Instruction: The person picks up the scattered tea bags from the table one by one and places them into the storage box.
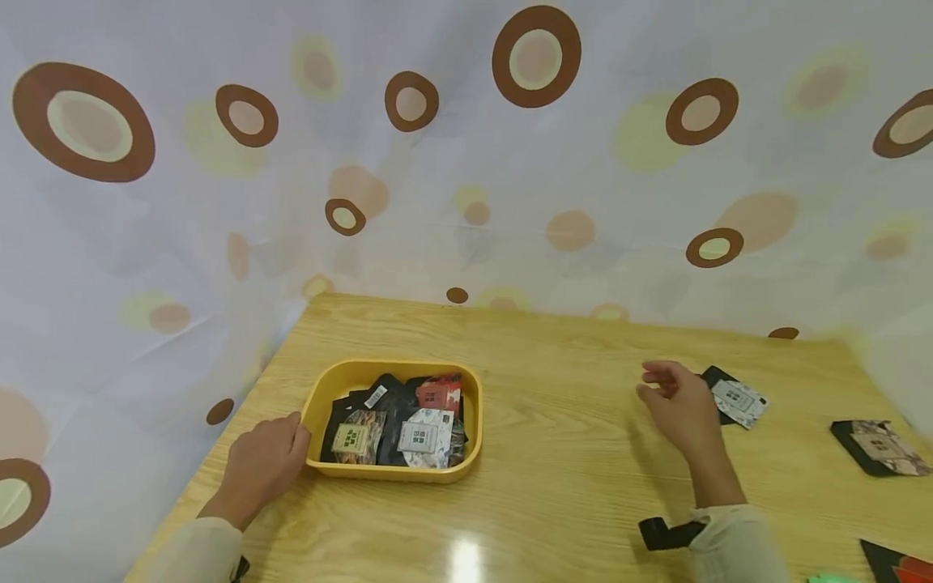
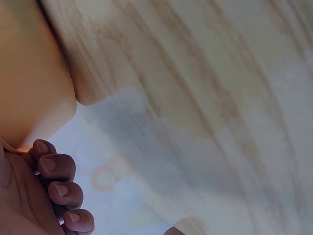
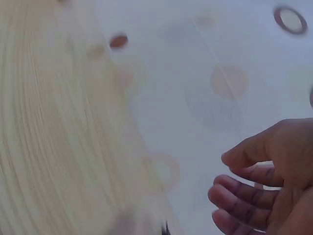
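A yellow plastic bin (image 1: 475, 421) on the wooden table holds several dark packets with printed fronts, among them a white one (image 1: 430, 437), a red one (image 1: 440, 394) and a patterned one (image 1: 357, 436). At its left side my left hand (image 1: 266, 457) grips the rim near the front corner. The left wrist view shows the curled fingers (image 2: 66, 193) beside the bin's wall (image 2: 34, 73). My right hand (image 1: 681, 409) is raised over the table's right half, its fingers loosely bent around nothing. Just right of it lies a black-and-white packet (image 1: 738, 401), partly hidden by the hand.
Farther right lies a brown patterned packet (image 1: 878, 447). A black-and-red packet (image 1: 911, 569) and a green thing (image 1: 831, 579) show at the bottom right edge. A sheet with circle prints (image 1: 466, 162) hangs behind the wooden table (image 1: 554, 453) and along its sides.
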